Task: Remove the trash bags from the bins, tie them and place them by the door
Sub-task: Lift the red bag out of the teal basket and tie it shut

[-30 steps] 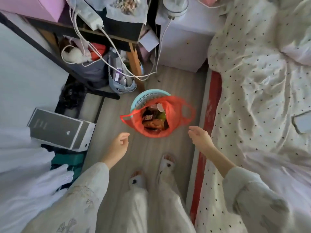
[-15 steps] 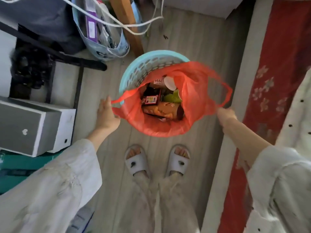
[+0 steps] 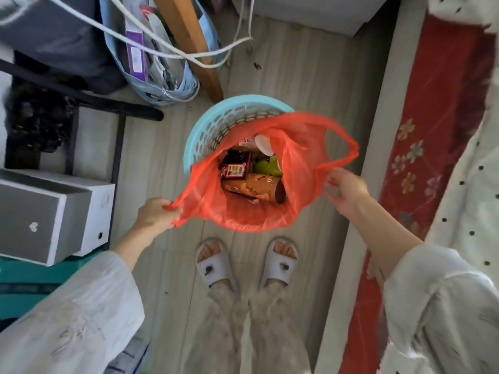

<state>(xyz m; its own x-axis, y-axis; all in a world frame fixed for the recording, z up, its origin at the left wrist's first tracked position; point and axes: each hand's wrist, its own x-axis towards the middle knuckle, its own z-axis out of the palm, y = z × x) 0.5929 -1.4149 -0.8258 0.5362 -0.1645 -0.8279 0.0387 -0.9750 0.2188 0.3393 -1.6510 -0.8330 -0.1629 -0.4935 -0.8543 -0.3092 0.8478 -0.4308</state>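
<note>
An orange plastic trash bag (image 3: 251, 217) full of wrappers and a snack tube sits in a light blue perforated bin (image 3: 216, 122) on the wooden floor. My left hand (image 3: 155, 215) grips the bag's left handle, pulled out to the left. On the bag's right side, my right hand (image 3: 344, 188) pinches the lower end of the right handle loop. The bag's mouth is stretched wide between both hands, and its far edge has come off the bin's rim.
A wooden table leg (image 3: 189, 47) and a blue tote bag (image 3: 162, 71) stand just behind the bin, with white cables hanging over them. A grey-white box (image 3: 51, 214) lies at left. At right, the bed has a red floral side (image 3: 437, 157). My slippered feet (image 3: 245, 263) stand before the bin.
I have leaned in over the bin. Both hands went from hovering empty to holding the bag's handles, and they have drawn the bag's mouth wider and off the far rim.
</note>
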